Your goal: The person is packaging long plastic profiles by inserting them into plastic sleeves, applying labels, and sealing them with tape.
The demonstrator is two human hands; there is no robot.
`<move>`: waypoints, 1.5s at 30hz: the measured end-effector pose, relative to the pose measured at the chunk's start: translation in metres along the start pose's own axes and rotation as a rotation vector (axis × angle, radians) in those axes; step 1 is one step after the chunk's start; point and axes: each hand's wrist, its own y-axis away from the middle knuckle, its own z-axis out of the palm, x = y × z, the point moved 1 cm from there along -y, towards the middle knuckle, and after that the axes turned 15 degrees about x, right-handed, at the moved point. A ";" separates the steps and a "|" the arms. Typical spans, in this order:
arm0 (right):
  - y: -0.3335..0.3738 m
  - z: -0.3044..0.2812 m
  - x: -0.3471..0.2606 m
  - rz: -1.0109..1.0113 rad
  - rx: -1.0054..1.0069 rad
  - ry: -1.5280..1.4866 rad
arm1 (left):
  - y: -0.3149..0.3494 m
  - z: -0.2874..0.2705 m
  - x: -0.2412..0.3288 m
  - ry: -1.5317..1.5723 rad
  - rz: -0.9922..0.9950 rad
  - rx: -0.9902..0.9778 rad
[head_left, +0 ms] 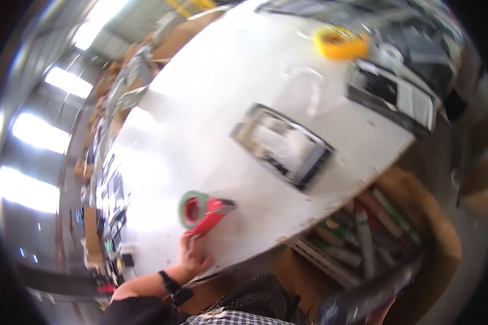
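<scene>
White tabletop (pixel 184 124) spans the frame's middle. Lower left of centre, the left hand (pixel 195 259) touches a red tape dispenser (pixel 213 214), its finger closure too blurred to tell; at lower right, the right hand (pixel 382 314) is mostly hidden, its grip unclear.

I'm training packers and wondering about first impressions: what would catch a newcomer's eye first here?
Probably the red tape dispenser with its green tape roll, bright against the white table, with the left hand at its near end. Next, the open box with pale contents near the table's middle, and the yellow tape roll toward the far right.
</scene>
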 end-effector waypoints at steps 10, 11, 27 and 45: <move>0.099 -0.037 -0.215 0.506 -0.114 -0.447 | 0.010 -0.014 0.108 0.852 0.532 0.005; 0.111 -0.036 -0.233 0.492 -0.145 -0.454 | 0.010 -0.034 0.145 1.194 0.767 -0.077; 0.321 0.005 -0.463 0.399 -0.668 -0.527 | 0.132 -0.145 0.132 1.072 1.513 0.643; 0.401 0.335 -0.443 -1.025 -0.784 0.527 | 0.216 -0.200 -0.255 0.540 -0.268 0.376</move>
